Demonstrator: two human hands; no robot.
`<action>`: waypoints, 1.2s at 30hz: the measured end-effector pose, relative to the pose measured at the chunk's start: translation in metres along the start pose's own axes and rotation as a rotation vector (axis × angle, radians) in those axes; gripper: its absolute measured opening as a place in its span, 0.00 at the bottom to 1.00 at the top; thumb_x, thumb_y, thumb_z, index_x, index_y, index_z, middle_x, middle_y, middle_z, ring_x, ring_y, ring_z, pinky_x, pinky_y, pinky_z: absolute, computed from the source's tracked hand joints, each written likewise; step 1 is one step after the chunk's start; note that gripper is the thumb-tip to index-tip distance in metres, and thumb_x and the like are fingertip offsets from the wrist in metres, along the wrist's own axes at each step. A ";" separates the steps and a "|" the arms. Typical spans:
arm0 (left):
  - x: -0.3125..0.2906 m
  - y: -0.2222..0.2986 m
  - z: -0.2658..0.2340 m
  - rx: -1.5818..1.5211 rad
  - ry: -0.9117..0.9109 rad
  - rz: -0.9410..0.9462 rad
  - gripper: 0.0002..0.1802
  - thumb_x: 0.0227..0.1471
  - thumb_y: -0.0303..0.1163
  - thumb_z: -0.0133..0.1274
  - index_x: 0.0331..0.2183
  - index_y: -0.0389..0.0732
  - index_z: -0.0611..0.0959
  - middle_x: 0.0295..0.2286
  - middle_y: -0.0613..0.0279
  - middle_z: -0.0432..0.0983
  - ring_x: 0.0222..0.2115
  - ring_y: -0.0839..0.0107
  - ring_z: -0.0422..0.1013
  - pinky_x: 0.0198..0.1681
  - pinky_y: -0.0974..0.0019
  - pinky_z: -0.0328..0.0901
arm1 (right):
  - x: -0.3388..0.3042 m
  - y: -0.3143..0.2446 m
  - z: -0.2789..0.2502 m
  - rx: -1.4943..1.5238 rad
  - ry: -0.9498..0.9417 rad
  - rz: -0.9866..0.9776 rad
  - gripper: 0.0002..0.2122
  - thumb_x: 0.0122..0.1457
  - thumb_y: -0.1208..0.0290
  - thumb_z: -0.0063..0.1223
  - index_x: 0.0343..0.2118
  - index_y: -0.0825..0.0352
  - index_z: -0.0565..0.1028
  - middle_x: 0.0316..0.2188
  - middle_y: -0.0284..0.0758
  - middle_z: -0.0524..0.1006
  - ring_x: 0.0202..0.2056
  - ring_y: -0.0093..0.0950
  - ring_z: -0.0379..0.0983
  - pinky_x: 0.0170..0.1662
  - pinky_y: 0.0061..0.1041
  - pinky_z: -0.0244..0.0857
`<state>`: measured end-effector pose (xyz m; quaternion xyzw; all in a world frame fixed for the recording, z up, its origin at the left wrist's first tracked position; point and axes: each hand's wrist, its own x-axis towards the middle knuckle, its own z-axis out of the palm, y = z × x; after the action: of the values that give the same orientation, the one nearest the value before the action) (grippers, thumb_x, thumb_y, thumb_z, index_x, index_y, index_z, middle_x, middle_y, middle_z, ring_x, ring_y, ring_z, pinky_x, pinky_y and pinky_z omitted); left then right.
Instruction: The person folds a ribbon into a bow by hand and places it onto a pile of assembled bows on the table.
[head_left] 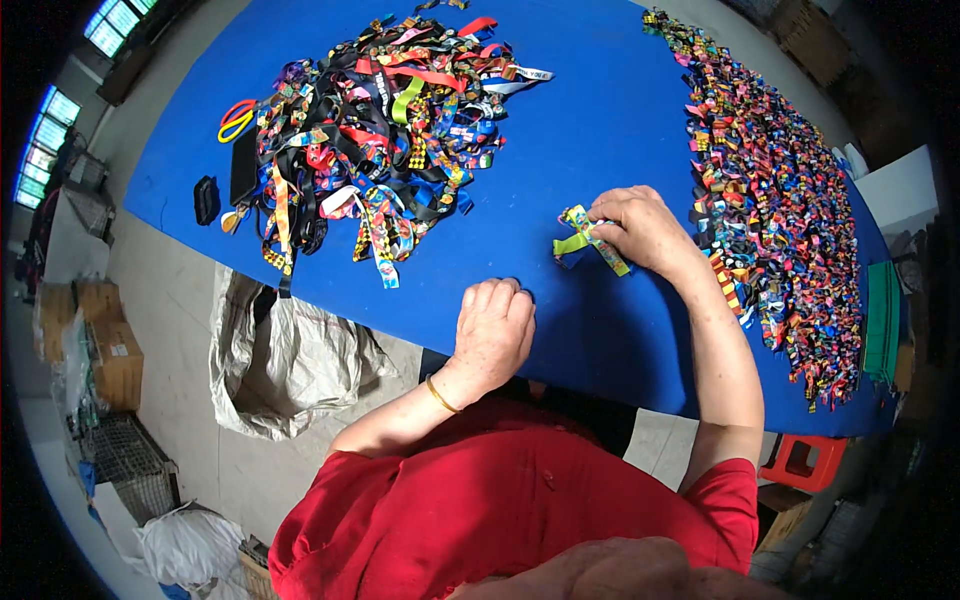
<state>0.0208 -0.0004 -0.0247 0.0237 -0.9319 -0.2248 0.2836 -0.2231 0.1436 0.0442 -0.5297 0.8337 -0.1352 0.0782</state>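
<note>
My right hand is closed, its fingers pinching several short printed fabric straps, multicoloured and lime green, just above or on the blue table. Close to the near table edge rests my left hand, curled with the knuckles up; its fingertips are hidden, and what they hold, if anything, does not show. A tangled heap of printed straps lies at the far left. Along the right side, many small strap pieces are laid in dense rows.
Left of the heap lie a red and yellow loop, a black flat rectangle and a small dark item. A white woven sack stands open below the table's left edge. A red plastic stool is at the lower right.
</note>
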 end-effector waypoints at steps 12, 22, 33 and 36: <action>0.001 0.003 -0.003 0.024 -0.031 -0.004 0.10 0.52 0.26 0.62 0.37 0.38 0.79 0.40 0.52 0.75 0.42 0.53 0.71 0.46 0.53 0.63 | 0.006 0.000 -0.005 -0.052 -0.191 0.039 0.12 0.60 0.60 0.61 0.43 0.56 0.86 0.44 0.37 0.82 0.54 0.38 0.76 0.64 0.47 0.58; -0.002 0.001 -0.002 0.028 -0.044 -0.015 0.10 0.52 0.27 0.61 0.36 0.38 0.79 0.40 0.52 0.75 0.43 0.53 0.71 0.47 0.52 0.64 | 0.009 -0.001 -0.003 -0.012 -0.156 0.020 0.09 0.56 0.66 0.64 0.39 0.61 0.85 0.44 0.38 0.82 0.53 0.39 0.76 0.64 0.47 0.57; -0.003 -0.001 0.001 0.022 -0.003 -0.010 0.11 0.51 0.27 0.62 0.37 0.38 0.79 0.39 0.53 0.75 0.42 0.53 0.71 0.46 0.52 0.64 | 0.008 -0.005 -0.002 -0.034 -0.083 -0.109 0.06 0.53 0.71 0.61 0.30 0.66 0.76 0.33 0.40 0.79 0.43 0.39 0.75 0.54 0.37 0.63; -0.003 -0.001 0.001 0.012 -0.006 -0.007 0.11 0.51 0.27 0.62 0.37 0.38 0.79 0.39 0.54 0.74 0.42 0.53 0.71 0.46 0.52 0.64 | 0.007 -0.012 -0.006 -0.035 -0.141 -0.107 0.07 0.53 0.72 0.60 0.30 0.66 0.74 0.30 0.39 0.77 0.41 0.40 0.75 0.54 0.39 0.63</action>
<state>0.0227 -0.0008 -0.0273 0.0281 -0.9340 -0.2204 0.2798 -0.2177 0.1336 0.0536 -0.5831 0.7988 -0.0872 0.1199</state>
